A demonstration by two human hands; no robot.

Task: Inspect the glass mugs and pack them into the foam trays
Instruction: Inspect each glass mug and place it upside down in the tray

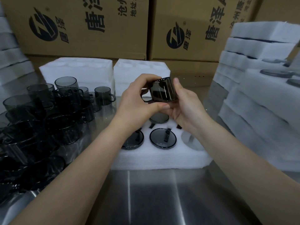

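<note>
A person's left hand [139, 101] and right hand [183, 109] grip a smoky glass mug [162, 91] above the foam tray [162, 158] on the table [154, 200]. Three packed mugs show in the tray's pockets and at least one pocket is empty. Many loose mugs [48, 119] at left likely await inspection.

One wide-angle camera, worn on the person's head, is looking forward and down, sitting close above the left hand [138, 98] and right hand [183, 104] over the steel table [154, 200], taking in the cartons [81, 26] behind.
</note>
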